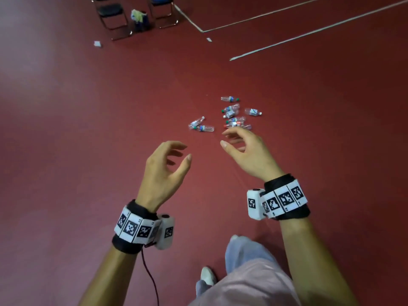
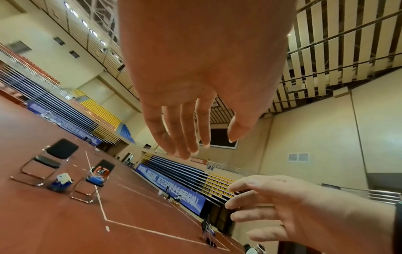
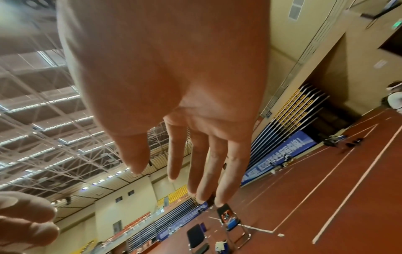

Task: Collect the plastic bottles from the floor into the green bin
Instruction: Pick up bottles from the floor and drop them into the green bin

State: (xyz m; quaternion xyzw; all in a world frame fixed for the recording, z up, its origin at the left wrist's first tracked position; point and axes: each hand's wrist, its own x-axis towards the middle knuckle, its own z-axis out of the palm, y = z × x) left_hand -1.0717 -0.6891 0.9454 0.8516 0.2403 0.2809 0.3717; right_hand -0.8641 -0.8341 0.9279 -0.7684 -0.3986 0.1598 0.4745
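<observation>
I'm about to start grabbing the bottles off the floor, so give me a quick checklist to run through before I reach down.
1. Left hand free: ok, fingers loosely spread, holding nothing.
2. Right hand free: ok, fingers relaxed and empty.
3. Plastic bottles located: ok, a scattered cluster lies on the red floor just beyond the right hand.
4. Nearest targets: ok, two bottles lie apart from the cluster, toward the left hand.
5. Green bin in sight: not ok, no view shows it.
6. Cable hanging from the left wrist clear of the feet: cannot tell.
</observation>
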